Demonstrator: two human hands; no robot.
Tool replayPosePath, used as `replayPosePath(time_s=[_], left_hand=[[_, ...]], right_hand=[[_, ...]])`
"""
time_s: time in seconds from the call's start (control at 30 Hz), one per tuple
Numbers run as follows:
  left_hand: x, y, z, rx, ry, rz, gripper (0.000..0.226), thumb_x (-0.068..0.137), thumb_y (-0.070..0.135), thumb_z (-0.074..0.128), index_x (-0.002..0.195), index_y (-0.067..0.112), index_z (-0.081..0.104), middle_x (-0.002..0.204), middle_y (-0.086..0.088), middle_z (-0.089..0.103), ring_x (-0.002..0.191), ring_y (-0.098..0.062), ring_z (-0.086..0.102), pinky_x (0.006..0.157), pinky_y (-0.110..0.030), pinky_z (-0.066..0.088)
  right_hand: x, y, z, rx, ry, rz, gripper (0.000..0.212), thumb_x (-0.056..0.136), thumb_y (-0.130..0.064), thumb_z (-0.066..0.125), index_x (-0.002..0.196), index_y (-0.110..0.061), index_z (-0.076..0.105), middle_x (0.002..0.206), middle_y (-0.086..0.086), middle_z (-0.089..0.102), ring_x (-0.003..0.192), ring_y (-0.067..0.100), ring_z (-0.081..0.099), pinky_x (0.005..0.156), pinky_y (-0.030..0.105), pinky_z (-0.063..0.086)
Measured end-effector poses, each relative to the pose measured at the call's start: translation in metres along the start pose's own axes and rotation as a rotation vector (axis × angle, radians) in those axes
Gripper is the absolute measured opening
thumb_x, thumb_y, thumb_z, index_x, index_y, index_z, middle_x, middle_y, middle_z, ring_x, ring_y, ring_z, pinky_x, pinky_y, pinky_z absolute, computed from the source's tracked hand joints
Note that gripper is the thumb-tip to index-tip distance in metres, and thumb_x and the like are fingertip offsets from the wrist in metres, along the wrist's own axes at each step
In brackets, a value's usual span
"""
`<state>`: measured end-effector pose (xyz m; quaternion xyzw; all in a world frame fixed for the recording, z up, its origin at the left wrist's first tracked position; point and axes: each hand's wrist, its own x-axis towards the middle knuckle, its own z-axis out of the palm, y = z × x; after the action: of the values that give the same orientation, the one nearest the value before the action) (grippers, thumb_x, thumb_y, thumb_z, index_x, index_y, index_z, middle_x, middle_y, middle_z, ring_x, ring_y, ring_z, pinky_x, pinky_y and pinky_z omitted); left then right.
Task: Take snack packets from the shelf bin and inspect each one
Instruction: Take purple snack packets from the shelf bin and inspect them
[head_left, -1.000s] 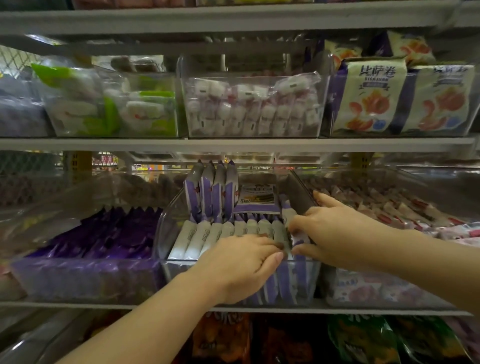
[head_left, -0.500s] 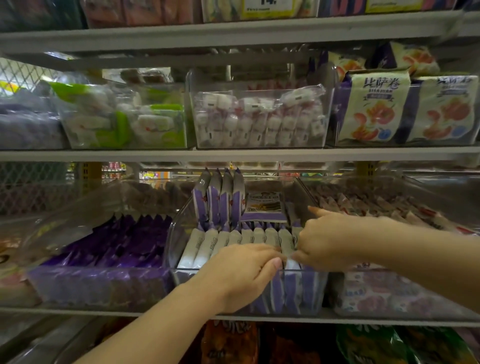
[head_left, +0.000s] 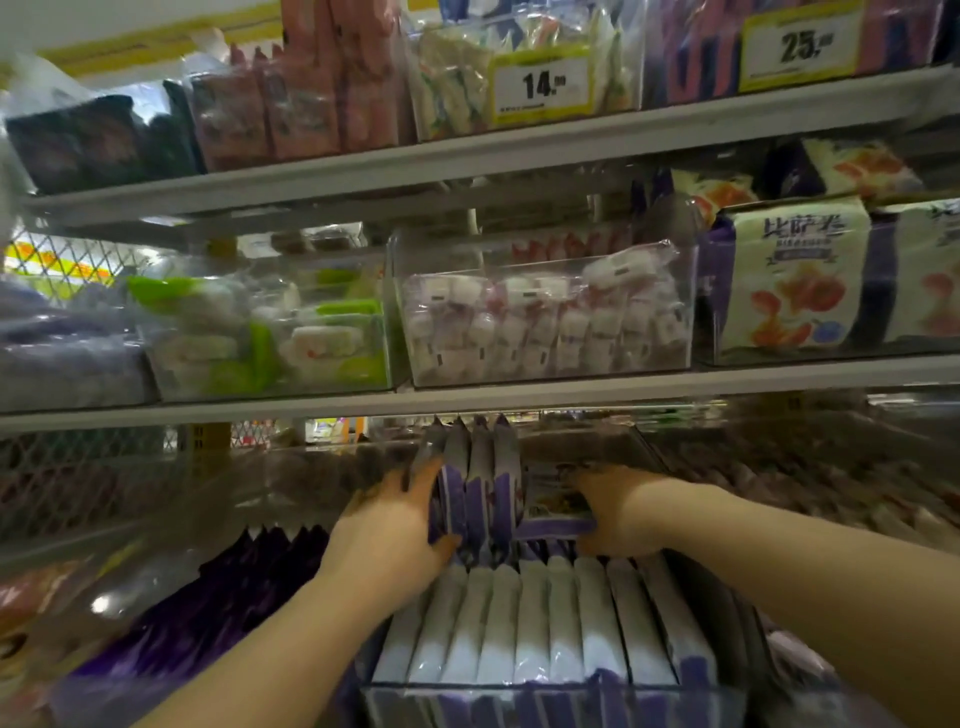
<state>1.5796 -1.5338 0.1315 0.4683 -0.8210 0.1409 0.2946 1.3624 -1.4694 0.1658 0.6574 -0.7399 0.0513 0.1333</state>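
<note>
A clear shelf bin (head_left: 545, 701) on the lower shelf holds purple-and-white snack packets. A front row of packets (head_left: 545, 623) stands on edge. Behind it stand several upright packets (head_left: 480, 478), with a flat packet (head_left: 553, 506) lying to their right. My left hand (head_left: 395, 530) grips the upright packets from the left, with the thumb at their front lower edge. My right hand (head_left: 618, 512) holds the right side of the flat packet, fingers over its top. Motion blur hides the fingertips.
A bin of dark purple packets (head_left: 234, 597) sits to the left and a bin of reddish snacks (head_left: 831, 493) to the right. The shelf edge (head_left: 519, 397) just above carries bins of white sweets (head_left: 545, 322), green packs (head_left: 270, 332) and pizza-roll bags (head_left: 795, 280). A price tag (head_left: 540, 85) hangs higher.
Both hands moved from the front row of packets to the back of the bin. The left now grips the upright packets, the right the flat one. The view tilted upward.
</note>
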Motion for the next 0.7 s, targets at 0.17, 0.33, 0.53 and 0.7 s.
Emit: replayPosePath(time_s=[0.17, 0.33, 0.53, 0.7], left_hand=[[0.024, 0.005, 0.001, 0.086, -0.05, -0.01, 0.094, 0.083, 0.062, 0.059, 0.153, 0.033, 0.004, 0.153, -0.007, 0.031, 0.139, -0.029, 0.034, 0.115, -0.04, 0.028], [0.04, 0.016, 0.006, -0.045, -0.124, -0.105, 0.095, 0.081, 0.058, 0.066, 0.152, 0.032, 0.008, 0.153, -0.009, 0.022, 0.133, -0.036, 0.042, 0.1, -0.043, 0.045], [0.049, 0.023, 0.015, -0.099, -0.089, -0.102, 0.092, 0.076, 0.055, 0.072, 0.148, 0.036, 0.019, 0.15, -0.009, 0.026, 0.13, -0.037, 0.046, 0.101, -0.043, 0.046], [0.058, 0.02, 0.013, -0.171, -0.141, -0.056, 0.077, 0.081, 0.04, 0.074, 0.146, 0.042, 0.033, 0.15, -0.011, 0.029, 0.134, -0.035, 0.041, 0.108, -0.04, 0.04]], right_hand=[[0.015, 0.006, -0.003, 0.206, 0.115, -0.03, 0.067, 0.084, -0.026, 0.072, 0.143, -0.02, 0.04, 0.143, 0.006, 0.049, 0.127, 0.025, 0.05, 0.105, 0.035, 0.044], [0.021, 0.013, -0.005, 0.52, 0.247, -0.036, 0.059, 0.08, -0.012, 0.074, 0.135, -0.018, 0.053, 0.132, 0.003, 0.058, 0.122, 0.022, 0.054, 0.1, 0.027, 0.045], [0.028, -0.003, -0.005, 0.603, 0.223, -0.098, 0.083, 0.073, -0.026, 0.082, 0.144, -0.023, 0.039, 0.133, -0.001, 0.053, 0.117, 0.018, 0.053, 0.091, 0.022, 0.047], [0.032, -0.016, -0.002, 0.454, 0.207, -0.276, 0.075, 0.08, -0.028, 0.076, 0.144, -0.023, 0.037, 0.145, 0.001, 0.044, 0.13, 0.02, 0.045, 0.108, 0.03, 0.038]])
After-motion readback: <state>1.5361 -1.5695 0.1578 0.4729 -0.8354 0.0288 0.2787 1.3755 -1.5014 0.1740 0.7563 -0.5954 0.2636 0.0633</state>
